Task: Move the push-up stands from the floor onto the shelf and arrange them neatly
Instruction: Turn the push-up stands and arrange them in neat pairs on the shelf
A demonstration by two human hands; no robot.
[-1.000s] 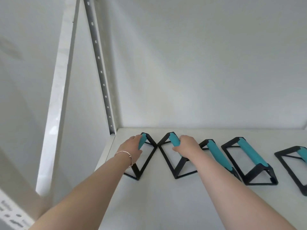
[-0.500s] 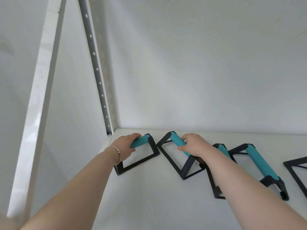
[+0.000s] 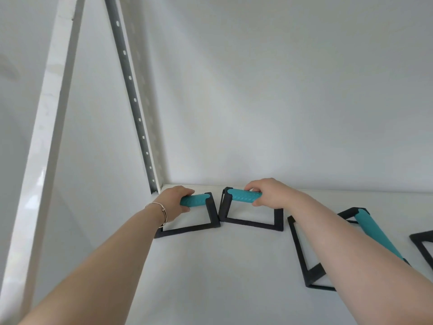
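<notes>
Black-framed push-up stands with teal foam handles stand on the white shelf point(image 3: 210, 277). My left hand point(image 3: 174, 202) grips the teal handle of the leftmost stand point(image 3: 199, 216), close to the shelf's back left corner. My right hand point(image 3: 264, 192) grips the handle of the second stand point(image 3: 243, 214). Both handles lie crosswise, side by side, and the two frames touch at their near corners. A third stand point(image 3: 365, 228) sits angled to the right, partly hidden by my right forearm. Part of a fourth stand's frame point(image 3: 421, 245) shows at the right edge.
A grey perforated upright point(image 3: 131, 90) rises at the shelf's back left corner, with a white post point(image 3: 44, 137) further left. White walls close the shelf at the back and left. Bare shelf surface lies in front of the stands.
Both hands have turned their stands so the handles run crosswise instead of pointing away from me, and brought the two frames together. The view has shifted left.
</notes>
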